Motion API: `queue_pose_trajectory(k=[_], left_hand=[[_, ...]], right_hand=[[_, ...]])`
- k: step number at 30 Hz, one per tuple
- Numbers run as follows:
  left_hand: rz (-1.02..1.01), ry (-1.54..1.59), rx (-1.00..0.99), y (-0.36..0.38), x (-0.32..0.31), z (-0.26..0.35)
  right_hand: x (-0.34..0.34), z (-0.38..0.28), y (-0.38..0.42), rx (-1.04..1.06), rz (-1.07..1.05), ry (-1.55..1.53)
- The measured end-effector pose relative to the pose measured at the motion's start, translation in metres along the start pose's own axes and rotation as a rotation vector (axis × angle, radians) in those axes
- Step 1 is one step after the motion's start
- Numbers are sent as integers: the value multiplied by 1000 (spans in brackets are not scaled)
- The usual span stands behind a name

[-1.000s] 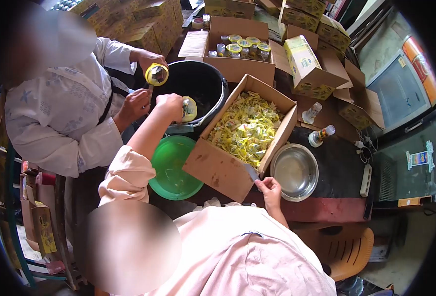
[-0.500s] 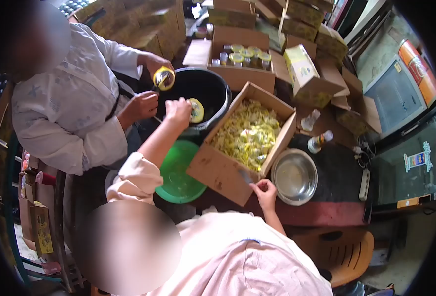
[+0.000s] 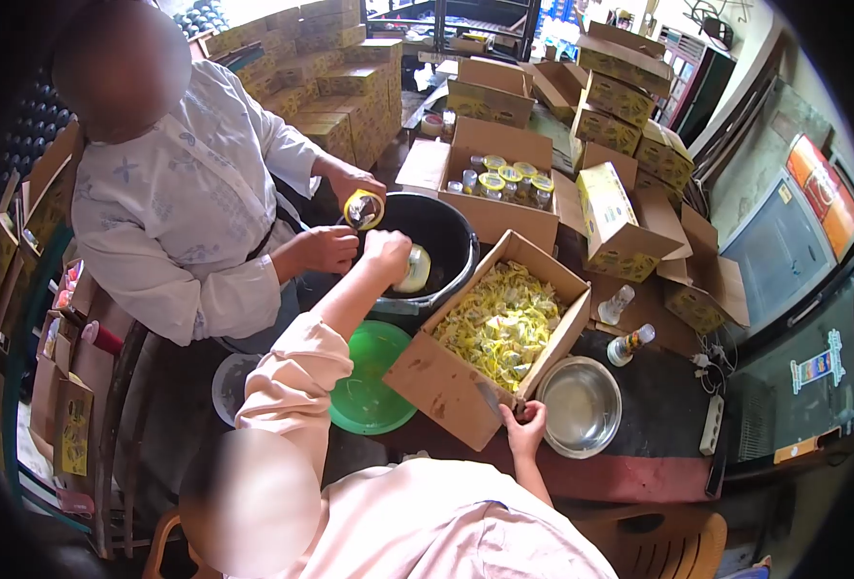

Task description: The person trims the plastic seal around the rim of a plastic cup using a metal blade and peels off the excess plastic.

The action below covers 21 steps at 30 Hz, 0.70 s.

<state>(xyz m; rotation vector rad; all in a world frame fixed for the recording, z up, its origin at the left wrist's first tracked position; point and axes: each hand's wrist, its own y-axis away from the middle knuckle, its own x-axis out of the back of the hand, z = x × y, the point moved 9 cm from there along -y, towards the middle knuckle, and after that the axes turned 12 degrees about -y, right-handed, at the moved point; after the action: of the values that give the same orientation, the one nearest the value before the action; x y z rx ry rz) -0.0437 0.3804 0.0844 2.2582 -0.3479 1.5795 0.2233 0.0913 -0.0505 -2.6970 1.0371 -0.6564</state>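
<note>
Left hand: fingers [image 3: 388,253] wrapped on a round, pale container with a yellow rim [image 3: 413,269]; fingertips mostly hidden from me. A weak hold could let it slip.
Container: at the mouth of the big black plastic bucket [image 3: 454,236], far side of the scene (above the rim or just below, I can't tell). If dropped, it likely goes in.
Co-worker: one hand [image 3: 350,181] holds a yellow-rimmed round jar [image 3: 364,209] at the bucket's left; the other hand [image 3: 325,249] sits just beside the left hand. Knuckle clash possible if either swings wide.
Right hand: fingers [image 3: 533,415] narrow, pinching a small dark item [image 3: 518,411] by the carton's near corner. I can't identify it; if it has an edge, a careless turn could nick skin.
Carton: brown cardboard box [image 3: 446,394] full of crumpled yellow scraps [image 3: 504,323], near flap spread out. A forearm catching that flap could shift it and spill scraps.
Basin: round, shiny steel [image 3: 586,444], just right of the right hand. An elbow bump would shove it.
Power strip: white, long [image 3: 712,425], on the right. Liquid in the basin (I can't confirm any) would make a spill worse.
</note>
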Motion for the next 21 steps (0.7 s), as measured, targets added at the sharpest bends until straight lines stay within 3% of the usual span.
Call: queue_pose_trajectory(k=[1, 5, 7, 8, 10, 12, 14, 21], left_hand=[[-83, 19, -70, 1, -6, 1], [-29, 35, -13, -5, -4, -10], [-76, 82, -40, -2, -1, -10], [28, 102, -15, -10, 2, -16], [32, 72, 34, -14, 8, -21], [-33, -28, -40, -16, 1, -11], [192, -5, -55, -14, 9, -11], [48, 185, 20, -11, 4, -25]], right_hand=[[1, 20, 1, -216, -21, -101], [24, 13, -8, -174, 103, -235], [41, 7, -13, -101, 121, -136], [46, 3, -19, -82, 142, -147], [57, -3, -25, -90, 168, -116], [67, -12, -33, -66, 187, -102], [74, -20, -41, -20, 199, -91], [61, -87, -84, 146, 139, -47]])
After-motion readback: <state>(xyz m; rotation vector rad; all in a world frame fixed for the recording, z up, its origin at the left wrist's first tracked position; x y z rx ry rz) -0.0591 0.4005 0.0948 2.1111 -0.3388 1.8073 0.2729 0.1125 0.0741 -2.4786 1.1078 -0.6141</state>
